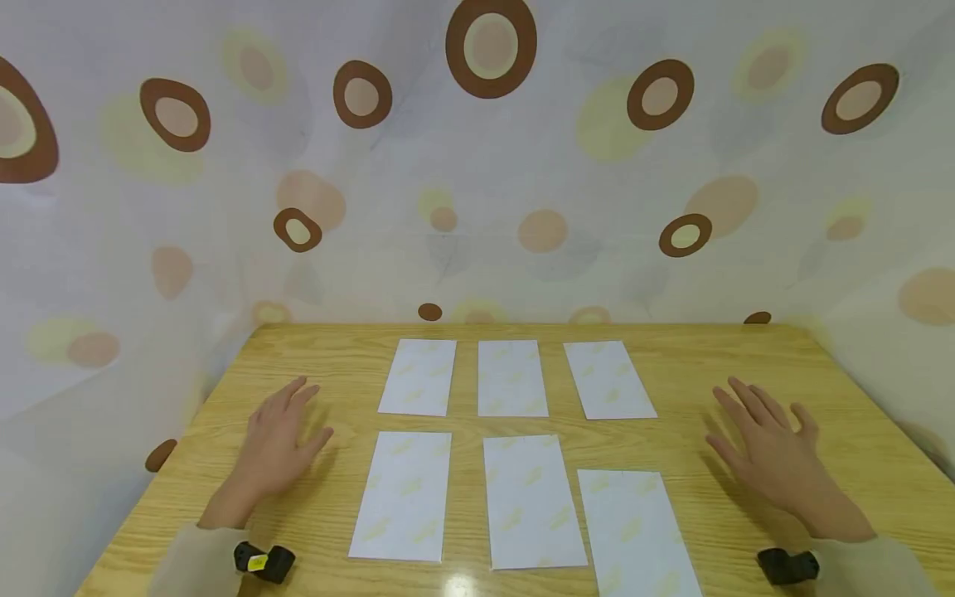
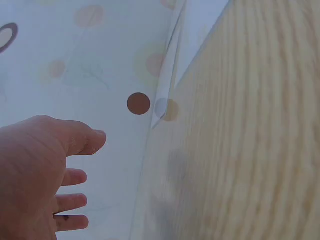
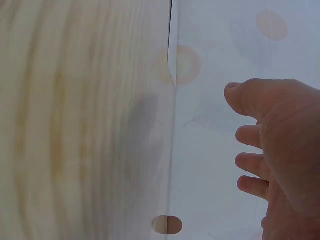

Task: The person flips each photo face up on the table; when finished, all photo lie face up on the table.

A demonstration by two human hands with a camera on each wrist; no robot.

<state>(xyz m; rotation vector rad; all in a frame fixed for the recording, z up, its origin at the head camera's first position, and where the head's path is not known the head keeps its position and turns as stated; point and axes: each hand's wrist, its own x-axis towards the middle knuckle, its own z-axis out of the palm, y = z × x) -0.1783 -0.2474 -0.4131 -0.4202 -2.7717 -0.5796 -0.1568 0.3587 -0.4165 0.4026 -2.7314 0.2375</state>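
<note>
Several white rectangular cards with faint yellow marks lie flat in two rows on the wooden table. The far row has a left card point(image 1: 418, 377), a middle card point(image 1: 512, 379) and a right card point(image 1: 610, 380). Nearer lie a left card point(image 1: 401, 496), a middle card point(image 1: 534, 502) and a right card point(image 1: 638, 531), the last cut off by the frame's bottom. To the left of the cards, my left hand point(image 1: 276, 439) is held over the table with fingers extended, holding nothing. My right hand point(image 1: 772, 448) is likewise empty, fingers spread, to their right.
The wooden table point(image 1: 336, 365) has a light wood grain and meets a pale wall covering point(image 1: 477, 274) with brown and beige round patterns at the back and sides. A small black device is worn on each wrist, by the beige sleeves point(image 1: 201, 564).
</note>
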